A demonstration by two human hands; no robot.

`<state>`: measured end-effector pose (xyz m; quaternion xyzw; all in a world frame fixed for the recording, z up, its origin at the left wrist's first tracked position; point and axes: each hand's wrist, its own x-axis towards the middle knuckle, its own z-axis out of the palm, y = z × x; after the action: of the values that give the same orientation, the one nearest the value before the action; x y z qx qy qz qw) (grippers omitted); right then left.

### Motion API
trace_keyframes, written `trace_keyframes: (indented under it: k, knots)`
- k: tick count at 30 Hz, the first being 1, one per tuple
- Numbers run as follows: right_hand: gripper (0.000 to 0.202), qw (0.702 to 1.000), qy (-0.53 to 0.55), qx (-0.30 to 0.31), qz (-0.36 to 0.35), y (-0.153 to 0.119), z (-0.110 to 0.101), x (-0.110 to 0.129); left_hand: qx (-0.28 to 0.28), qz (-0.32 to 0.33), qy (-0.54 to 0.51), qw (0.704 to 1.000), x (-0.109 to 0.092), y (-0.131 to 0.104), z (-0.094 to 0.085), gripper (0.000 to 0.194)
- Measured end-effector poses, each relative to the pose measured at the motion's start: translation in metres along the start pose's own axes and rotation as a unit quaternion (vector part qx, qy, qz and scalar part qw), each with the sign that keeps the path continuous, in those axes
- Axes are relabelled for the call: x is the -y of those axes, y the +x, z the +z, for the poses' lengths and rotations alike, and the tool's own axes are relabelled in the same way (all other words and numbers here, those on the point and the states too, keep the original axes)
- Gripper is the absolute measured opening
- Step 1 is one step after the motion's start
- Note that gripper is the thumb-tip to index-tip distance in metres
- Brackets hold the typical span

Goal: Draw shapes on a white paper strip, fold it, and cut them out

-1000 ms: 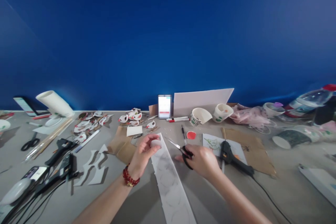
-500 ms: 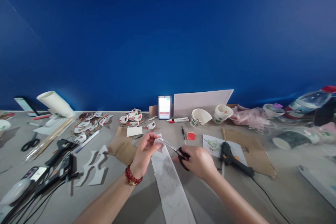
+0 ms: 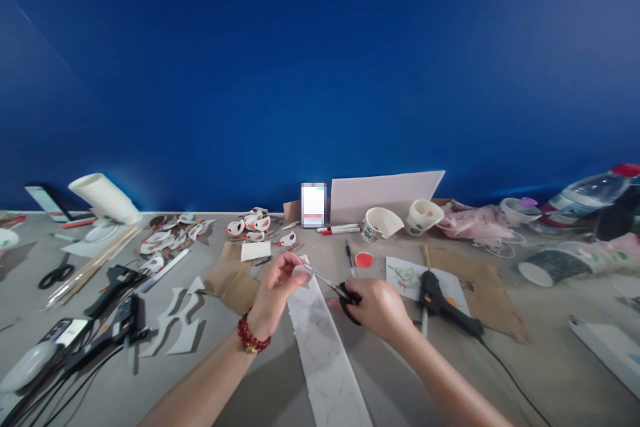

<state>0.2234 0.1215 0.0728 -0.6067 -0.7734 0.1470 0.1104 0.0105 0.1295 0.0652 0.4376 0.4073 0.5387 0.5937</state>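
My left hand (image 3: 281,283), with a red bead bracelet at the wrist, pinches a small white paper piece (image 3: 301,272) between thumb and fingers. In my right hand (image 3: 377,303) are black-handled scissors (image 3: 346,295), their blades pointing up and left to the edge of that piece. Whether the blades are fully closed is too small to tell. Beneath both hands lies a long white strip (image 3: 325,353) with faint grey pencil curves, running toward me. A red-topped round piece (image 3: 365,259) and a black pen (image 3: 349,252) lie just beyond the scissors.
To the right is a black glue gun (image 3: 440,300) on a drawing and cardboard; more glue guns (image 3: 120,283) with cables lie left. Several small white-and-red paper birds (image 3: 255,221) sit at the back. A lit phone (image 3: 313,205) and cut paper cups (image 3: 381,223) stand near the blue wall.
Almost nothing differs. Both hands, the paper piece and the scissors keep nearly the same place; the view has shifted very slightly.
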Motion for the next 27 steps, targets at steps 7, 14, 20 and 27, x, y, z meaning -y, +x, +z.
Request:
trace_keyframes:
  k: [7,14,20,27]
  knots:
    - [0.037,1.000,-0.002,0.004,0.006,0.000,-0.001,0.001,0.001,0.001,-0.002,1.000,0.001,0.000,0.000,0.021]
    - [0.038,1.000,-0.002,-0.011,-0.001,-0.001,0.003,-0.001,0.005,0.010,-0.010,1.000,0.002,0.000,-0.001,0.020]
    - [0.036,0.999,0.006,-0.052,0.009,0.000,0.000,-0.009,-0.008,0.013,-0.003,1.000,0.000,-0.001,0.000,0.023]
    - [0.038,0.999,-0.009,-0.033,-0.004,-0.002,-0.002,-0.003,-0.003,0.006,-0.018,1.000,0.000,-0.001,0.001,0.023]
